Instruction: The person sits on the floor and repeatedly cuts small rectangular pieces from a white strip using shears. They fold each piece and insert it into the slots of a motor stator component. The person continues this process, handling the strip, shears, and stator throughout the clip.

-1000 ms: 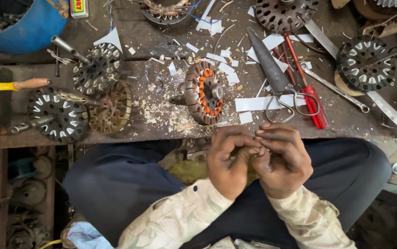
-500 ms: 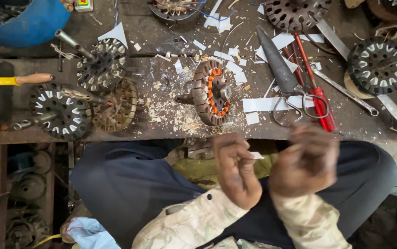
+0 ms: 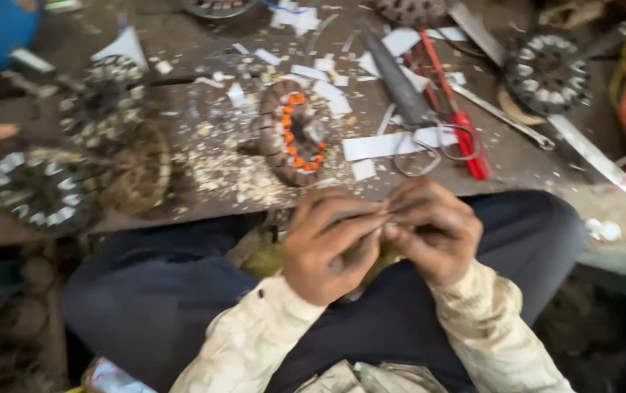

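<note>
the bench (image 3: 517, 164) ahead is littered with paper scraps (image 3: 378, 145), scissors (image 3: 429, 149), a red-handled tool (image 3: 466, 131) and a wound stator with orange slot liners (image 3: 292, 132); more stators sit to the left (image 3: 47, 189). none of it blocks the hands. left hand (image 3: 327, 244) and right hand (image 3: 429, 229) meet over the lap, fingertips (image 3: 382, 218) pinched together on something too small and blurred to make out.

Wound stator (image 3: 292, 132) and scissors (image 3: 429, 138) crowd the bench ahead.
</note>
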